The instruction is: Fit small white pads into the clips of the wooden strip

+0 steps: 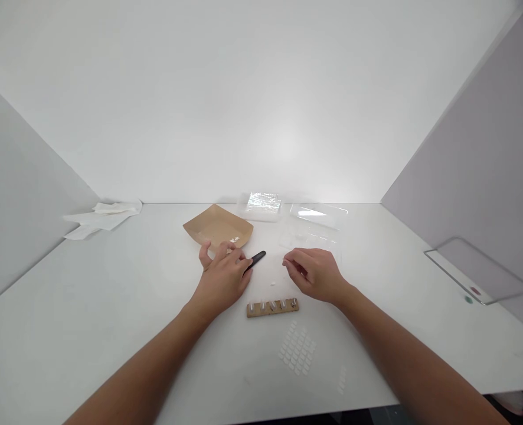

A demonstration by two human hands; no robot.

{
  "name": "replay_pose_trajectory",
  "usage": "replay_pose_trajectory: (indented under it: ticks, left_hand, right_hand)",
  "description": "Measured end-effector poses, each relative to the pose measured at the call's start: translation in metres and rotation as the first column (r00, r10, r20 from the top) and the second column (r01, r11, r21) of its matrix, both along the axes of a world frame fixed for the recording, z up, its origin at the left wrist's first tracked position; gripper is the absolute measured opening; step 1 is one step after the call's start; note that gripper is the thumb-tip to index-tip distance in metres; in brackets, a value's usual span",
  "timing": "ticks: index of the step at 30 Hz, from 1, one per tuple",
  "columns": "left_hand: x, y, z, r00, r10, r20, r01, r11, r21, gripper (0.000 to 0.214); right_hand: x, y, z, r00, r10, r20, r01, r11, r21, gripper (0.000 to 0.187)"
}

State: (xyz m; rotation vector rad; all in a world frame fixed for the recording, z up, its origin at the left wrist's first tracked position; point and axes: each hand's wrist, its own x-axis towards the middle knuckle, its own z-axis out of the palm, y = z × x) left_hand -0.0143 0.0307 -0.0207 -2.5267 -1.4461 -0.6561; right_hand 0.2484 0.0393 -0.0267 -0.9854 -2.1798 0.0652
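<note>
My left hand (226,274) is over the near edge of a brown paper tray (212,221), its fingers curled. A slim black tool (258,258) sticks out from under its thumb side, pointing to the right; its exact kind is not clear. Small white bits (234,239) lie in the tray by the fingertips. My right hand (312,273) is closed in a pinch to the right of the tool; whatever the fingertips hold is too small to make out. Between the hands and nearer me lies a brown strip (273,308) bearing several small clear, nail-tip-like pieces. A tiny white piece (273,284) lies beyond it.
Behind the hands are a shiny clear-wrapped package (264,203) and a clear plastic case (317,217). A sheet of small clear tabs (297,351) lies near the front. Crumpled white tissue (104,218) is at back left. A metal wire frame (478,271) stands by the right wall.
</note>
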Motion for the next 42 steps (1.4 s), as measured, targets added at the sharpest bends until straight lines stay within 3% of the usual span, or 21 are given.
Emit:
replay_pose_trajectory:
  ticks: [18,22,26,29,42]
  left_hand:
    - [0.0,-0.002,0.0,1.0,-0.015,-0.022,0.014,0.999,-0.032,0.02]
    - [0.001,-0.003,-0.001,1.0,-0.01,-0.002,0.01,0.999,-0.03,0.019]
    - [0.003,-0.004,0.0,0.999,-0.013,0.039,0.014,1.0,-0.017,0.019]
    - [0.004,-0.004,0.0,0.999,-0.021,0.045,0.022,1.0,-0.02,0.019]
    - [0.001,-0.003,-0.005,0.999,-0.036,0.028,0.037,0.999,-0.036,0.021]
  right_hand:
    - [-0.002,0.001,0.002,0.999,-0.003,-0.033,0.004,0.999,0.047,0.02]
    - [-0.001,-0.004,0.003,0.988,0.105,-0.116,-0.115,0.99,-0.083,0.018]
    - [-0.001,-0.013,0.009,0.939,0.262,-0.222,-0.313,0.918,-0.245,0.025]
    - [-0.002,-0.016,0.012,0.918,0.323,-0.23,-0.382,0.876,-0.295,0.027]
    - [-0.003,-0.013,0.006,0.951,0.302,-0.069,-0.309,0.909,-0.279,0.025]
